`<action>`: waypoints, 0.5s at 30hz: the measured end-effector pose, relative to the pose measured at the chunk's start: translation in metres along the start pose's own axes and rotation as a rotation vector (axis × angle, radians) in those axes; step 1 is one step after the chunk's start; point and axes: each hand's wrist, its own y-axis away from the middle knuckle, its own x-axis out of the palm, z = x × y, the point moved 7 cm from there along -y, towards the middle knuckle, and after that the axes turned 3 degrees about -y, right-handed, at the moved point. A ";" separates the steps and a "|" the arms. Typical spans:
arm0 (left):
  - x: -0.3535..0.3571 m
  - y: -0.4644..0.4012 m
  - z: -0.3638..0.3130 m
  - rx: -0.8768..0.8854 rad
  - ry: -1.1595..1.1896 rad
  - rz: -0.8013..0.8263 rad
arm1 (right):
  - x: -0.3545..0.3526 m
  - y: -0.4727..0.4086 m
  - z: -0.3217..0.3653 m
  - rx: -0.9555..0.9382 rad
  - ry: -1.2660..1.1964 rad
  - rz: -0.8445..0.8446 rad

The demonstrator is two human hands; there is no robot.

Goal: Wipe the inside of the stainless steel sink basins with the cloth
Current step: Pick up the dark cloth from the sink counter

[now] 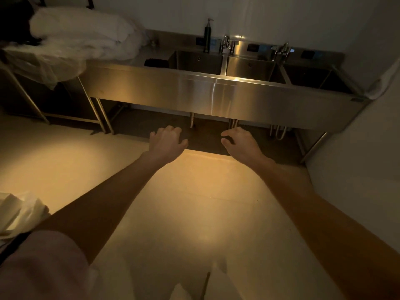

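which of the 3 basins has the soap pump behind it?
The left basin. The dark soap pump bottle stands on the back ledge at that basin's right rear corner; the middle basin and right basin have only faucets behind them.

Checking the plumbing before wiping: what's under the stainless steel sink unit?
Under the long stainless steel sink unit, pale drain pipes hang in shadow between slanted metal legs. The front panel hides where they join the basins, and the darkness hides the rest.
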 end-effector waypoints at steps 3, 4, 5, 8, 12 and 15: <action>0.009 -0.023 0.010 -0.025 -0.026 -0.013 | 0.018 -0.027 -0.006 -0.008 0.005 0.036; 0.012 -0.034 0.011 -0.030 -0.030 -0.017 | 0.022 -0.039 -0.008 -0.011 0.006 0.043; 0.014 -0.045 0.012 -0.032 -0.032 -0.022 | 0.024 -0.051 -0.011 -0.017 0.001 0.048; 0.020 -0.083 0.012 -0.041 -0.043 -0.033 | 0.026 -0.094 -0.021 -0.047 -0.019 0.056; 0.020 -0.140 0.007 -0.060 -0.050 -0.044 | 0.018 -0.160 -0.037 -0.079 -0.043 0.040; 0.016 -0.182 0.001 -0.078 -0.054 -0.049 | 0.006 -0.208 -0.050 -0.096 -0.049 0.033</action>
